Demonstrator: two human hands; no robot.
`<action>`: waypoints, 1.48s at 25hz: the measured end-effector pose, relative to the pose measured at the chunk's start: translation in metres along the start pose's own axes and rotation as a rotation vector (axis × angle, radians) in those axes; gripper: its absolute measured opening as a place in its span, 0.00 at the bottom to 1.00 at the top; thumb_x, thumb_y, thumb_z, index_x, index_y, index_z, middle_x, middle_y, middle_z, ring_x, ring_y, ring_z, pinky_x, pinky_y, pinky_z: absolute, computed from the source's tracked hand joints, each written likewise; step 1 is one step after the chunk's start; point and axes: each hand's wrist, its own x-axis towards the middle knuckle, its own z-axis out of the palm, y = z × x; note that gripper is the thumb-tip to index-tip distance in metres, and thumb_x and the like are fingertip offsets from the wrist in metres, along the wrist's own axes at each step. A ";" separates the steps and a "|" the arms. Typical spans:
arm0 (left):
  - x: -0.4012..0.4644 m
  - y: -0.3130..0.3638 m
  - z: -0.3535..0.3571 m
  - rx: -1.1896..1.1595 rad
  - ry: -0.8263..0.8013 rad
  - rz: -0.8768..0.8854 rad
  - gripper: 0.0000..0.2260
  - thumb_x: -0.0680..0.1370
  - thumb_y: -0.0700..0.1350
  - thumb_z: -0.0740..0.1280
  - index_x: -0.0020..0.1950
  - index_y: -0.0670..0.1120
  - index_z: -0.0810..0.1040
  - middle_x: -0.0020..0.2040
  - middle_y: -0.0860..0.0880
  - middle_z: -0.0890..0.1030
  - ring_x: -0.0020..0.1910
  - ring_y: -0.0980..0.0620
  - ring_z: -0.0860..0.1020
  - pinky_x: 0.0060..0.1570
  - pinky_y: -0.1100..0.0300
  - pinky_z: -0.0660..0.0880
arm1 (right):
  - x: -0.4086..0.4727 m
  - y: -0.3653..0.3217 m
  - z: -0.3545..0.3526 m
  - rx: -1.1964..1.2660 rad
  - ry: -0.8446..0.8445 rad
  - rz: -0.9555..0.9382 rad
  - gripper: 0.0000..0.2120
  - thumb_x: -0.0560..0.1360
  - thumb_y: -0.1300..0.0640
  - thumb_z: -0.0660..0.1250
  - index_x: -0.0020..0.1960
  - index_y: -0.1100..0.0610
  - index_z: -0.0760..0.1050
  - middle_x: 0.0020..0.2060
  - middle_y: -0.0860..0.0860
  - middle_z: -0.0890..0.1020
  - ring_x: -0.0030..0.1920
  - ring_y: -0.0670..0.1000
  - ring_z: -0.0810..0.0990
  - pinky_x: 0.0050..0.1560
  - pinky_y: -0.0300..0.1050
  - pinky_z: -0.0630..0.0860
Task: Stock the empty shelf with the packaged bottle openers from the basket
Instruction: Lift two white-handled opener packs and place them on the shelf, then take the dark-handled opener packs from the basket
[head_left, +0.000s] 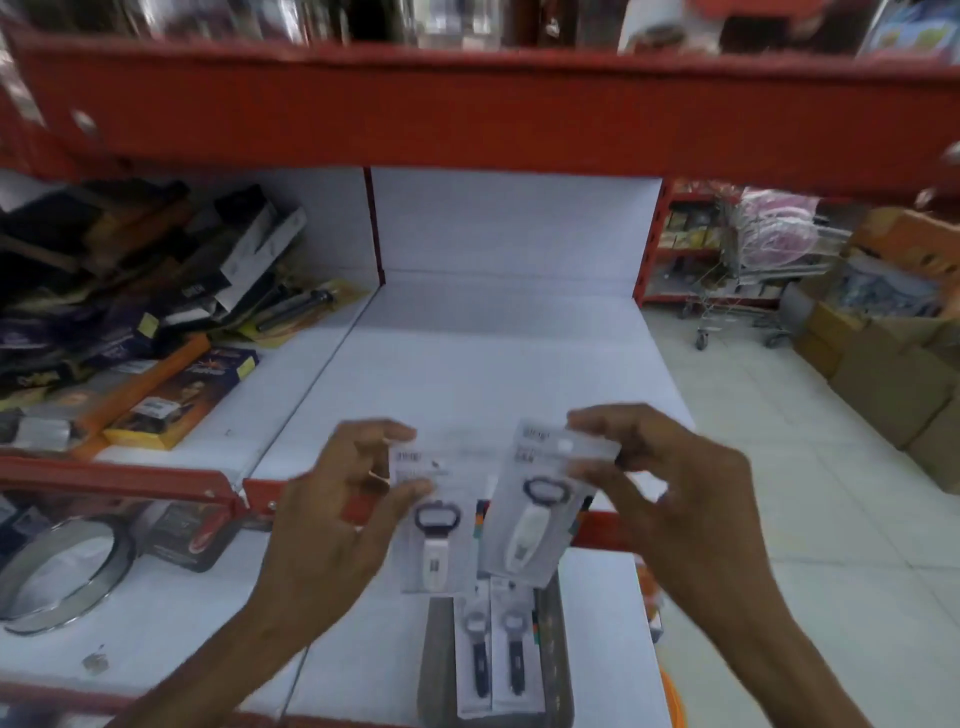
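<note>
my left hand (332, 499) pinches one opener pack (434, 525), right hand (660, 488) pinches another (530, 514), both over the shelf (483, 364) front edge; bay bare behind.

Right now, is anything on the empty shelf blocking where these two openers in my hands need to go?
Nothing visible does. The left hand and right hand each hold a packaged opener just in front of the white shelf, which is bare; the piled packages sit in the bay to its left.
</note>
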 end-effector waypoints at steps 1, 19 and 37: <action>0.023 0.007 -0.003 -0.051 0.038 0.017 0.14 0.74 0.52 0.73 0.56 0.65 0.74 0.48 0.63 0.85 0.43 0.62 0.84 0.37 0.72 0.79 | 0.022 -0.005 -0.006 0.011 0.044 -0.005 0.17 0.71 0.61 0.74 0.52 0.41 0.80 0.47 0.29 0.83 0.45 0.37 0.84 0.42 0.25 0.77; 0.139 -0.100 0.054 0.436 -0.415 -0.267 0.20 0.80 0.50 0.68 0.70 0.45 0.75 0.73 0.44 0.74 0.72 0.46 0.71 0.72 0.54 0.67 | 0.125 0.115 0.077 -0.354 -0.507 0.245 0.20 0.81 0.53 0.63 0.71 0.57 0.71 0.72 0.55 0.72 0.73 0.54 0.70 0.71 0.41 0.62; -0.076 -0.142 0.102 0.588 -0.708 0.210 0.14 0.77 0.51 0.67 0.62 0.50 0.77 0.57 0.49 0.83 0.52 0.51 0.81 0.52 0.57 0.81 | -0.094 0.165 0.109 -0.529 -0.629 -0.027 0.25 0.70 0.56 0.76 0.65 0.50 0.74 0.64 0.49 0.80 0.60 0.51 0.82 0.61 0.45 0.78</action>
